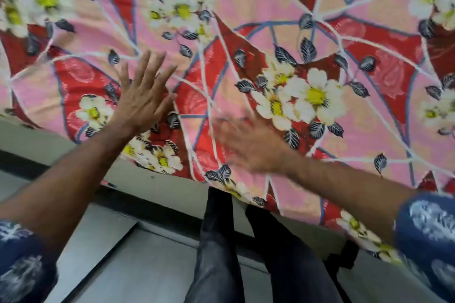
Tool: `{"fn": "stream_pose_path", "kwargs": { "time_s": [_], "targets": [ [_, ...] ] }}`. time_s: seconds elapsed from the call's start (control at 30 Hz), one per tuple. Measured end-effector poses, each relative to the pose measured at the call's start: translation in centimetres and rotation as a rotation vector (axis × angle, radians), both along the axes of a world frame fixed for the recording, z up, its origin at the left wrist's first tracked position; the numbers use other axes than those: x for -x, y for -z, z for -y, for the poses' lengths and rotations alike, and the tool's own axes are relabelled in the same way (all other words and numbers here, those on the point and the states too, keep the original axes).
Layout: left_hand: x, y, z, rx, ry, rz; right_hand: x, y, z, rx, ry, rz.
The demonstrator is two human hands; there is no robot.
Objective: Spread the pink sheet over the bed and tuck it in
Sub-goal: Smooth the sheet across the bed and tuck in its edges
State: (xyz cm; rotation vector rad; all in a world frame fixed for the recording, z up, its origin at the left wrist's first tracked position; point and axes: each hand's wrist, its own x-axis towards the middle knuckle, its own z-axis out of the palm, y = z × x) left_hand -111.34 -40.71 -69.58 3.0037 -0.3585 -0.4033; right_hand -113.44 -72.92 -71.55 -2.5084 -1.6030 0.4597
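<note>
Legs: the person's dark-trousered legs (216,241) are standing right against the bed's near edge, on a grey floor (103,241).
Sleeves: blue patterned sleeves (428,236) are covering both upper arms, nearer the camera than the bed edge.
Bed edge: the pink sheet (258,2) is hanging over the near edge of the bed in an uneven, loose fringe, not yet tucked under.
Right hand (248,145): it is lying low over the sheet just inside the bed edge, blurred; its fingers seem to be stretched out flat, holding nothing, though the blur is hiding detail.
Left hand (142,96): it is further in from the edge, fingers straight and spread, palm toward the cloth, gripping nothing.
Look: pink ground, red panels, white daisies with yellow centres, dark leaves, pale crossing lines; it is covering the whole bed as far as the view reaches.
Handling: the cloth is looking thin, light and limp, likely sliding and wrinkling easily; flat palms suit smoothing, while the hanging hem by the legs is probably the place to take hold for tucking.
</note>
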Motion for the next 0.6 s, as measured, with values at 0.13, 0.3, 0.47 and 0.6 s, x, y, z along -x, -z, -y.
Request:
{"fn": "stream_pose_path", "kwargs": {
  "time_s": [0.13, 0.3, 0.47, 0.6],
  "targets": [
    [2.5, 1.5, -4.7, -0.048, -0.209, -0.057, 5.6, -1.2, -3.6, -0.022, -0.730, -0.123],
    [6.5, 2.3, -10.1, -0.045, -0.436, 0.038, -8.4, -1.9, -10.0, -0.174, -0.283, -0.045],
    [10.7, 3.1, -14.0, 0.031, -0.476, 0.078, -21.8, -0.9, -14.3, 0.112, 0.407, 0.111],
    [13.5, 3.7, -14.3, 0.088, -0.590, 0.113, -12.1, -0.2, -18.9, 0.106, 0.215, 0.120]
  ]
}}
